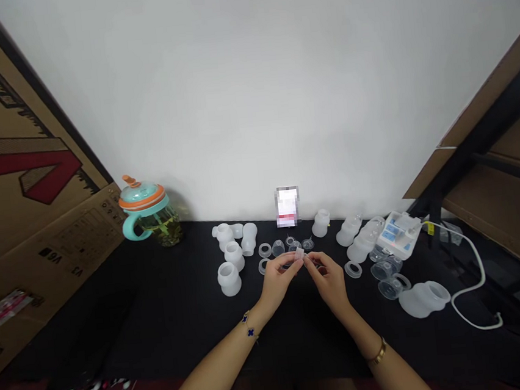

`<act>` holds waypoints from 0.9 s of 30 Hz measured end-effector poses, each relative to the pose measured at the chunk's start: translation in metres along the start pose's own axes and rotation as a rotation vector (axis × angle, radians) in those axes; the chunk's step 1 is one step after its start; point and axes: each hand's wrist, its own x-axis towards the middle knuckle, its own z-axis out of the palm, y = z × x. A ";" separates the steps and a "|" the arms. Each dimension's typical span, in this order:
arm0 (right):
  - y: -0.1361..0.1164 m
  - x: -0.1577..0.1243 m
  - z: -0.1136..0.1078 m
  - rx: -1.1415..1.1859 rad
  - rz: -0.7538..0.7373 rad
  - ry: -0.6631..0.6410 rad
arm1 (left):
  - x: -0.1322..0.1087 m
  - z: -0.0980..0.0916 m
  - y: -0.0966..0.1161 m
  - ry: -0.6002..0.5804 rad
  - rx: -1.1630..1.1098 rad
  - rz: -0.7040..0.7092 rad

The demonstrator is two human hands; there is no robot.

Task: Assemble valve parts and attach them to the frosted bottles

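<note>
Between my two hands is a small clear plastic piece (299,253), too small to tell its kind. My left hand (277,276) pinches it between thumb and fingers. My right hand (328,277) is closed at its right side, fingertips touching it. Just beyond my hands lie a translucent ring (265,250), a clear dome-shaped cap (278,248) and another clear cap (307,244). My fingers partly hide more small parts. Right of my right hand lies another translucent ring (353,269).
White bottles (229,279) stand at left, near a teapot (151,214) with tea. A lit screen (287,207) leans by the wall. At right are more bottles (366,239), a white box-like device (399,235), its cable (481,265) and a wide-mouthed bottle (424,299). Cardboard (62,238) stands left.
</note>
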 end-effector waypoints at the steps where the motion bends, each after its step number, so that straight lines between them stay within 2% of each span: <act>1: 0.000 0.000 0.000 0.000 -0.002 -0.001 | 0.000 0.000 0.000 0.001 0.000 -0.002; 11: 0.000 0.000 0.000 0.017 0.015 -0.005 | 0.000 -0.001 0.000 0.019 -0.022 -0.015; 18: -0.003 0.001 0.000 0.090 0.063 0.005 | 0.001 -0.001 0.002 0.073 -0.136 -0.110; 27: -0.002 0.001 0.001 0.111 0.036 0.012 | 0.005 -0.003 -0.005 0.146 -0.325 -0.266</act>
